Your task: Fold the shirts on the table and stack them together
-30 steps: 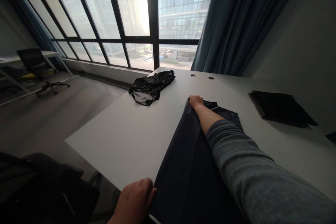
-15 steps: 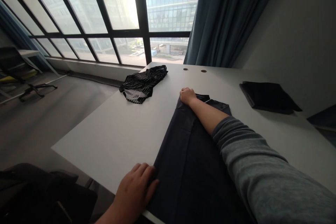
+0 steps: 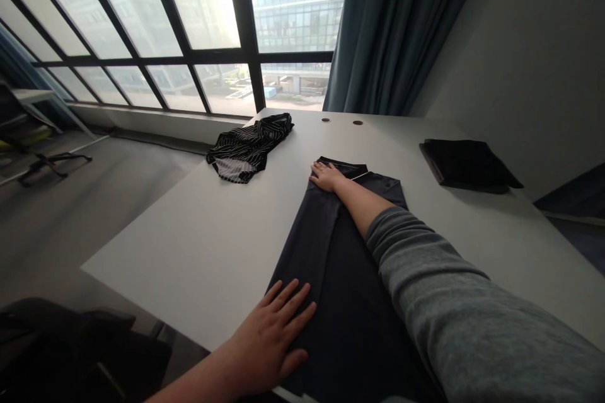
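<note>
A dark navy garment point(image 3: 350, 289), its exact kind unclear, lies spread along the table with its far end narrowing to a dark band and a thin white strip. On its left edge near me, my left hand point(image 3: 278, 334) rests flat with the fingers spread. My right hand point(image 3: 326, 176) reaches to the far end and lies on the cloth there, fingers stretched out. Neither hand grips the fabric. My right forearm and grey sleeve cover part of the garment's right side.
A black garment with white stripes point(image 3: 250, 145) lies crumpled at the table's far left edge. A folded black cloth point(image 3: 470, 164) sits on the right. The white table point(image 3: 189, 245) has two round cable holes at the back. A dark chair point(image 3: 80, 352) stands at lower left.
Both hands have gone from gripping the garment's left edge to lying flat on it with fingers extended. My left hand has shifted right onto the cloth. The view has moved slightly.
</note>
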`<state>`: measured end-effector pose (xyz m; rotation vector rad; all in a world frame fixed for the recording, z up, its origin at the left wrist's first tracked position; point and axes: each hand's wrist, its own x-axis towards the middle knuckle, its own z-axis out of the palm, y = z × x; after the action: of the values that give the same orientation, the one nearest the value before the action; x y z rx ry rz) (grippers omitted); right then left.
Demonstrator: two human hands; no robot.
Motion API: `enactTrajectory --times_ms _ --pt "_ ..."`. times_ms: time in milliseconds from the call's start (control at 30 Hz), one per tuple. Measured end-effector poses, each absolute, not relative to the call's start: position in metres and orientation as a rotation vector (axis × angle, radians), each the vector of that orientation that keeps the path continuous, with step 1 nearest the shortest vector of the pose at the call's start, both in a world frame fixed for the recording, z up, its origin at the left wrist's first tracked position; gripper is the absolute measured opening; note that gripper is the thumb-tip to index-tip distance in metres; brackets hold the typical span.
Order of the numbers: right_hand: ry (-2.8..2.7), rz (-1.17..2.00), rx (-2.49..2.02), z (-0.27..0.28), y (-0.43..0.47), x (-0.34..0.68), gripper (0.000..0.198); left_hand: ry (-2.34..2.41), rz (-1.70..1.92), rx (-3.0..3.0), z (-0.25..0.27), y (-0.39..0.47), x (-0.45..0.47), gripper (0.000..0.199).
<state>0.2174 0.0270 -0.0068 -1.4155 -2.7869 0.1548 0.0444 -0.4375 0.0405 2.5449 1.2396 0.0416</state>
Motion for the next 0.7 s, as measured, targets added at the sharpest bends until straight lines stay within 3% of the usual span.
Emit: enactTrajectory --times_ms 333,700 --pt "-2.439 -0.078 -1.409 0.023 0.008 0.252 0.053 1.233 0.091 2.520 0.051 -0.433 0.042 0.074" --pt "-2.134 0.285 -1.889 0.030 -0.023 0.457 0.039 1.319 0.252 2.576 0.074 -0.415 0.098 0.026"
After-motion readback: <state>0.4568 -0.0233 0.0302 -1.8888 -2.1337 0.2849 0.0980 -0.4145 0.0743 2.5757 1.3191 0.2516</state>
